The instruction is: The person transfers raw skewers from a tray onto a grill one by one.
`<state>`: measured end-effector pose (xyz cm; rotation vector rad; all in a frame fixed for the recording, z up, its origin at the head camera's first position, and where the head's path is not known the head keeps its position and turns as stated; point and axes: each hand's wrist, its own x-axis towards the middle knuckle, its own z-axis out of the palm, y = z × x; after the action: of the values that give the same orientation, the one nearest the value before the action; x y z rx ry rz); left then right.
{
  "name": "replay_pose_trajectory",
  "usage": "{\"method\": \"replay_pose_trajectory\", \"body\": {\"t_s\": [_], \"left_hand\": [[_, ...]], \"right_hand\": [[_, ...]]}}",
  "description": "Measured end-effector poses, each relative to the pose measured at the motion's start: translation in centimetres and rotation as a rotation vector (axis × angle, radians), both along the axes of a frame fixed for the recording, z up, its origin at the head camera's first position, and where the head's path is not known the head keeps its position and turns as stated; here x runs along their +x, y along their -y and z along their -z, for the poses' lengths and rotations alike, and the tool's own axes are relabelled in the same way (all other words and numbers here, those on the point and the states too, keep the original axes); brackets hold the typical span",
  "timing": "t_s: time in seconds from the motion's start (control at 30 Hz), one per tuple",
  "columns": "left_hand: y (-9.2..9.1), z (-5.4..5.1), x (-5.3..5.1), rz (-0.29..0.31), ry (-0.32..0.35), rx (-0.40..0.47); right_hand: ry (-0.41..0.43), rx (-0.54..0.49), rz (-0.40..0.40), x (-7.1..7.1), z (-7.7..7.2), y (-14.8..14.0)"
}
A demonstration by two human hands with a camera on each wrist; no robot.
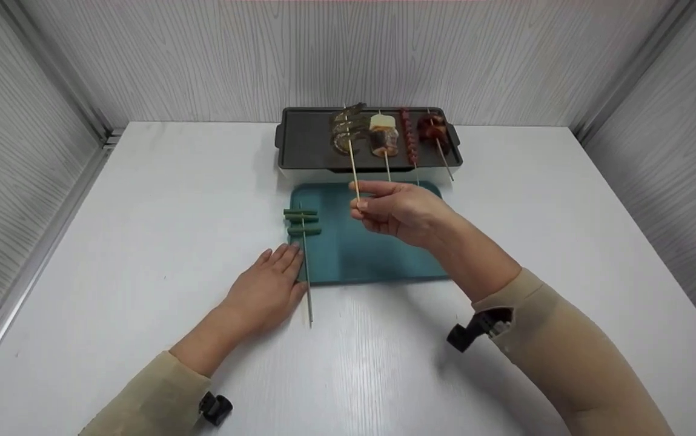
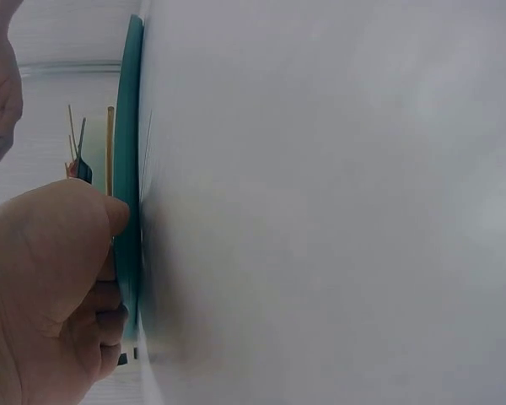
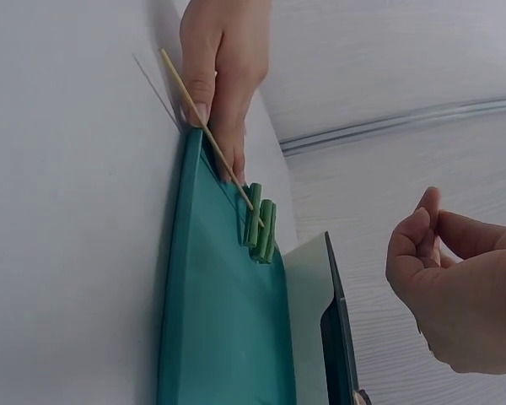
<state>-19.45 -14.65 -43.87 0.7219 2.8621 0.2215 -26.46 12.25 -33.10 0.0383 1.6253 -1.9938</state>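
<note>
My right hand (image 1: 405,212) pinches the bare end of a shrimp skewer (image 1: 349,130) between thumb and fingertips. The shrimp lie over the left half of a black grill plate (image 1: 305,136); whether they touch it I cannot tell. My left hand (image 1: 269,287) rests at the near left corner of a teal tray (image 1: 369,260), thumb against the front edge and fingers along the left side. Beside those fingers, a skewer of green vegetable pieces (image 1: 303,231) lies along the tray's left side, its stick sticking out past the front edge. In the right wrist view, the right hand's skewer is not visible.
Further right on the grill plate lie a skewer of pale and browned chunks (image 1: 384,136), a thin red skewer (image 1: 409,136) and a dark reddish skewer (image 1: 434,130). Their sticks stick out over the front. Grey wood-grain walls (image 1: 202,60) enclose the white table (image 1: 172,200).
</note>
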Motion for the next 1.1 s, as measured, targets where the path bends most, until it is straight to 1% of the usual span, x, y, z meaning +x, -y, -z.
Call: {"method": "replay_pose_trajectory", "body": {"t_s": [0.1,0.2,0.4,0.53,0.7,0.9,1.1], "left_hand": [[-0.1,0.1,0.1,-0.003,-0.003,0.003],[0.0,-0.1,0.1,0.003,-0.008,0.002],[0.1,-0.2,0.1,0.013,-0.015,-0.004],[0.1,-0.2,0.1,0.012,-0.018,0.003],[0.1,-0.1,0.2,0.015,-0.011,-0.001],[0.1,0.0,0.1,0.015,-0.018,0.0],[0.1,-0.1,0.1,0.016,-0.012,0.003]], "right_hand": [[-0.003,0.003,0.012,-0.9,0.2,0.5],[-0.001,0.002,0.029,-1.8,0.3,0.9],[0.045,0.003,0.081,-3.6,0.9,1.7],[0.066,0.011,0.098,-4.6,1.4,2.0],[0.089,0.018,0.106,-5.4,2.1,2.2],[0.109,0.027,0.115,-6.2,2.6,2.5],[0.12,0.04,0.145,-6.9,3.3,2.7]]}}
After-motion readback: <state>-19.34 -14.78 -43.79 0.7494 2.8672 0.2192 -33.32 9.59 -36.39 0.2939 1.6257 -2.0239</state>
